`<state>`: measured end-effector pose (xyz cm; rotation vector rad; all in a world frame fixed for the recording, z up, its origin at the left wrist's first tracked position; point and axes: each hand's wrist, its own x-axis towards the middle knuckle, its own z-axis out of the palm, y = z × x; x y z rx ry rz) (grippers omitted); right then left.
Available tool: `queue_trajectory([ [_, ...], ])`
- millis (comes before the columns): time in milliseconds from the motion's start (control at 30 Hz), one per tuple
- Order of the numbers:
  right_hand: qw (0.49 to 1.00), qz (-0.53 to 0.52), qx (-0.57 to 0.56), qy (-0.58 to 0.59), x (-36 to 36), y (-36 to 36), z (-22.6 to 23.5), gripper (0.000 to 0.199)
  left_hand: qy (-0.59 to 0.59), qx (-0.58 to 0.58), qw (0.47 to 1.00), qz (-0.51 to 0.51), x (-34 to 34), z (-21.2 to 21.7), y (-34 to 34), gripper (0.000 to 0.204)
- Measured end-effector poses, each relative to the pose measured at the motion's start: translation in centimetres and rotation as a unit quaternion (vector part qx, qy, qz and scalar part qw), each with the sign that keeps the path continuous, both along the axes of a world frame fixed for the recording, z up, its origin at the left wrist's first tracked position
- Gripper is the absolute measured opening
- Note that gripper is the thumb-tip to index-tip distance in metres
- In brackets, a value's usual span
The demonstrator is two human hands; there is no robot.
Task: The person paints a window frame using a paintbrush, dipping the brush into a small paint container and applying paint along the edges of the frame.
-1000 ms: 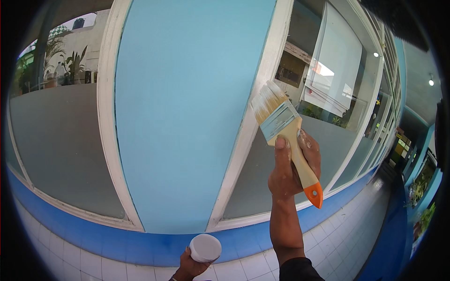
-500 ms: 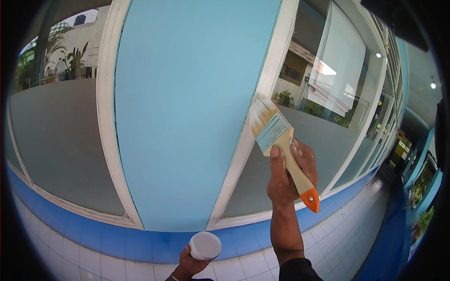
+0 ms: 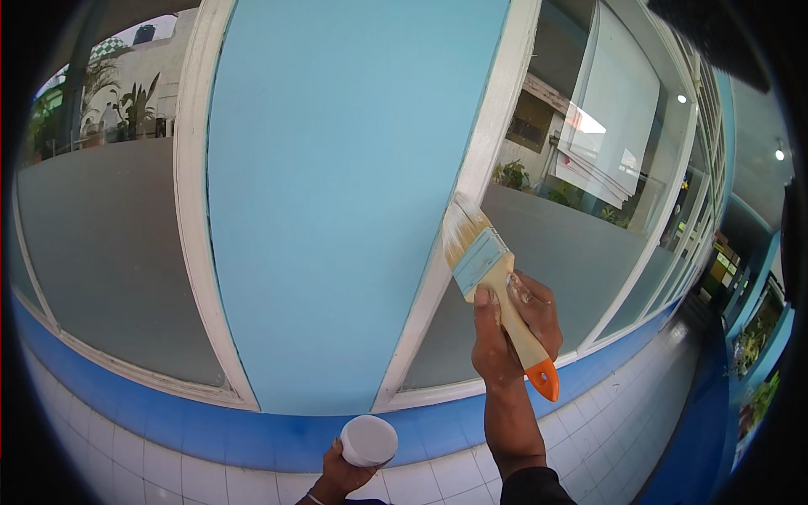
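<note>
Lower now, the paintbrush (image 3: 492, 282) meets white frame (image 3: 471, 202); left hand (image 3: 341, 475) holds cup (image 3: 369, 440).

The one package in sight is a small round white container (image 3: 369, 440), low in the middle, just below the blue band of wall tiles; its flat pale top faces up, and I can make out no label on it. The left hand (image 3: 341, 476) cups it from beneath, fingers around its side. I see no signs, screens or labels anywhere else.
</note>
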<state>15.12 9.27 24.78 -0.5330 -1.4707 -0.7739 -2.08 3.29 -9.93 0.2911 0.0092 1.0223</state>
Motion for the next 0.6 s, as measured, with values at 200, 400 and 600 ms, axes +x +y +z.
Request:
queue_trajectory([
  [200, 1.000, 0.002, -0.007, -0.003, 0.0, -0.3, -0.8, 0.034, 0.005, 0.000, 1.000, 0.000, 0.0, 0.5, -0.2, 0.087],
  [400, 1.000, 0.019, -0.010, -0.007, -0.1, -0.5, -1.7, 0.032, 0.002, -0.003, 1.000, -0.008, 0.0, 0.6, -0.1, 0.088],
  [600, 0.999, 0.026, -0.018, -0.010, -0.1, -0.7, -2.7, 0.032, 0.001, -0.010, 1.000, -0.011, 0.1, 0.6, -0.2, 0.088],
])
